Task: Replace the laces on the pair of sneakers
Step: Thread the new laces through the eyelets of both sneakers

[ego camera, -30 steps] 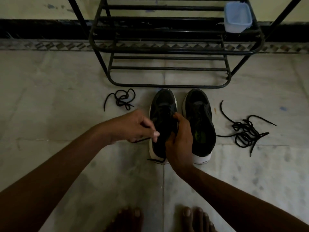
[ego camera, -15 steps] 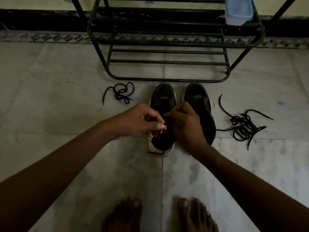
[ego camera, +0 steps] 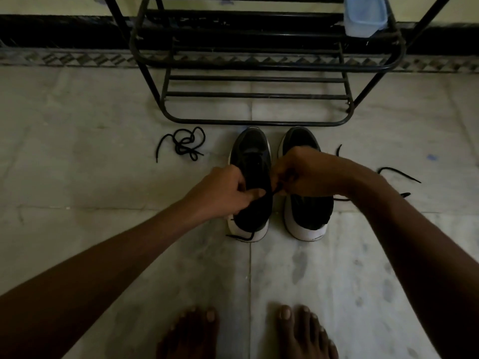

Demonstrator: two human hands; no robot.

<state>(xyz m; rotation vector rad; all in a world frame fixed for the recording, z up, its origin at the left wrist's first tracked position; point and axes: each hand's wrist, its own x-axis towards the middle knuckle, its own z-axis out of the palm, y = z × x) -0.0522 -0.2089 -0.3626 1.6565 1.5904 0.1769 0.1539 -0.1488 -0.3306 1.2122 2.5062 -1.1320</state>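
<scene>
Left hand point(ego camera: 228, 193): fingers curled, thumb and forefinger pinching a thin black shoelace point(ego camera: 269, 196) over the throat of the near black white-soled sneaker point(ego camera: 250, 151). Right hand point(ego camera: 305, 174): also curled, pinching the same lace just beside it. The short span between them looks taut, probably to steer a tip into an eyelet; the eyelets are too dark to confirm. One lace tail hangs over that sneaker's heel.

Both sneakers stand on the floor, heels toward the person, so their throats face both hands. The second black sneaker point(ego camera: 308, 216) shows no lace.

A coiled black lace point(ego camera: 184, 145) lies apart to the left. A black lace tangle point(ego camera: 396, 172) lies to the right, partly behind the forearm. I cannot tell which is old and which new.

A pale blue translucent plastic box point(ego camera: 365, 16) sits on the black metal tube rack point(ego camera: 259, 66); its contents are indiscernible.
</scene>
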